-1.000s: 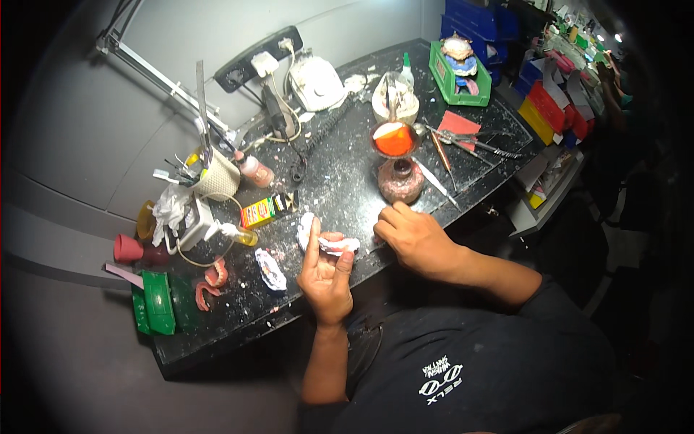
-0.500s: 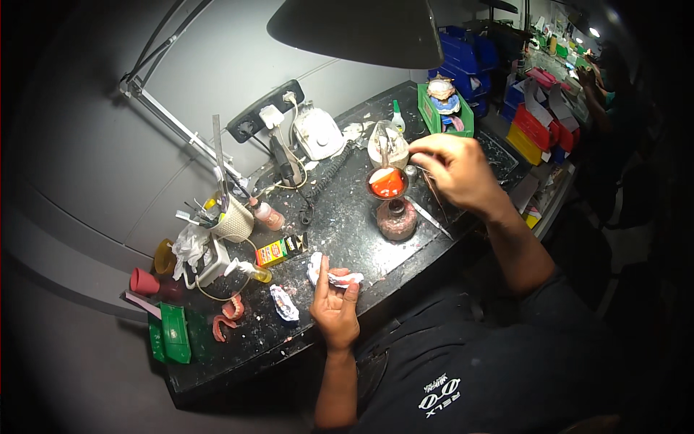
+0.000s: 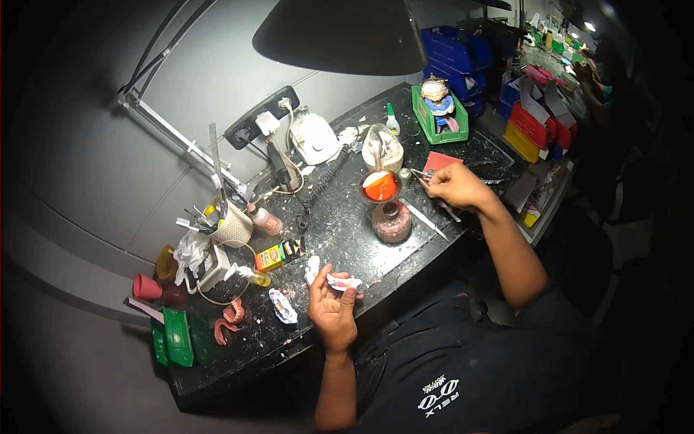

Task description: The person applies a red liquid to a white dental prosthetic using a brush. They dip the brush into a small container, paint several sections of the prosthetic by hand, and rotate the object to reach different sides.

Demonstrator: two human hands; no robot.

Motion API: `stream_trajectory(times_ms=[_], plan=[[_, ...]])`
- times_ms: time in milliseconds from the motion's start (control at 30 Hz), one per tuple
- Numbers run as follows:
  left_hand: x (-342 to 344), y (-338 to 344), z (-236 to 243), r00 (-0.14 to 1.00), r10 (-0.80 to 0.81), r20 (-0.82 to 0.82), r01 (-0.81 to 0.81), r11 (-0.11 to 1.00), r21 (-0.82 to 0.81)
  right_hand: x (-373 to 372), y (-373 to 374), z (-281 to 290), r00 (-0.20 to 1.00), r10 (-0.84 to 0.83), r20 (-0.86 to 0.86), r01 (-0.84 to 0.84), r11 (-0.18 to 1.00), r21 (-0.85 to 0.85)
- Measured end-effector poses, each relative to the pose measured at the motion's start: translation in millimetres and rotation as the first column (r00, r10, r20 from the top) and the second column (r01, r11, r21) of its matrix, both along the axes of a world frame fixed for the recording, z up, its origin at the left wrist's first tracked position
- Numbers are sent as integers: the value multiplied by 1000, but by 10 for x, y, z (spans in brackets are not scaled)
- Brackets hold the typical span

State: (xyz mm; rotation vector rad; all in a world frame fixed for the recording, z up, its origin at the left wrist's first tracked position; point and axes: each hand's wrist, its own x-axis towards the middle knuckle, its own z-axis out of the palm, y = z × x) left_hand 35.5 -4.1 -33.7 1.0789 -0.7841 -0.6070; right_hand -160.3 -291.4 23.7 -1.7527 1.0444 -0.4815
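My left hand [image 3: 334,318] is closed around a small white dental piece with pink on it [image 3: 343,283]. Beside its fingertips lies another white piece [image 3: 312,270], and a white moulded piece [image 3: 283,307] rests to the left. My right hand [image 3: 459,186] pinches a slim metal instrument [image 3: 419,178], its tip near a small metal cap [image 3: 405,174]. Left of that hand, a round dish of glossy orange-red material [image 3: 381,186] sits behind a squat, pink-smeared burner jar [image 3: 392,223]. A pale knife-like tool [image 3: 425,219] lies beside the jar.
A pink sheet [image 3: 442,160] lies behind my right hand. A green bin [image 3: 440,116] holds dental models. Pink denture pieces [image 3: 231,312], a yellow-green box [image 3: 280,254] and a pump bottle [image 3: 253,275] stand left. A lamp shade [image 3: 340,36] hangs overhead; another person [image 3: 596,94] works at far right.
My right hand has moved down and right, away from the dish, uncovering the pink sheet. A metal instrument now shows in its fingers. My left hand has turned slightly, keeping its hold.
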Motion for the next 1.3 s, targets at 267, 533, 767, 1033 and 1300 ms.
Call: stream_trajectory(times_ms=[267,533,767,1033,1300], plan=[[17,-26,32,1000,6,-20,-6,1000,11,-213,414,375,665,102,740,68,978,-197],[-15,-20,46,1000,7,-16,-7,1000,6,-68,526,283,670,208,712,43,947,-317],[-16,0,37,1000,12,-22,-11,1000,25,-2,514,205,655,189,731,42,958,-285],[6,-21,50,999,-5,-42,6,1000,19,-71,573,240,613,160,773,40,971,-234],[40,-300,205,994,-96,-44,94,994,-48,-17,602,110,640,124,758,77,971,-224]])
